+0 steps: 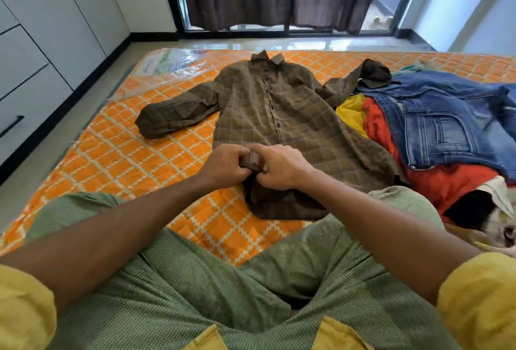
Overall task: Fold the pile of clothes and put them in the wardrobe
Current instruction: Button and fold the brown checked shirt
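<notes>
1. While I pinch the lower front edge of the brown checked shirt [262, 104], which lies face up across the middle of the mattress [125, 154] with its collar toward the mattress's far edge, a hard tug could drag the whole garment toward the near edge. That would rumple the flat body. The hem bunches up just nearer that edge than my hands.
2. One sleeve [349, 79] runs toward the mattress's right side and rests on the pile of clothes [377, 126]. Pulling the shirt could tangle it with that heap.
3. I judge this to be buttoning, though no button shows under my fingers. If so, a small button could slip and leave the front gaping when folded.
4. My left hand [227, 164] is curled tight, thumb and fingers pinching the strip of front placket [252, 161].
5. My right hand [279, 168] is curled too, pinching the same strip from the other side. The two hands are almost touching.
6. Off the mattress's left edge stands the wardrobe [42, 42], well apart from the shirt.
</notes>
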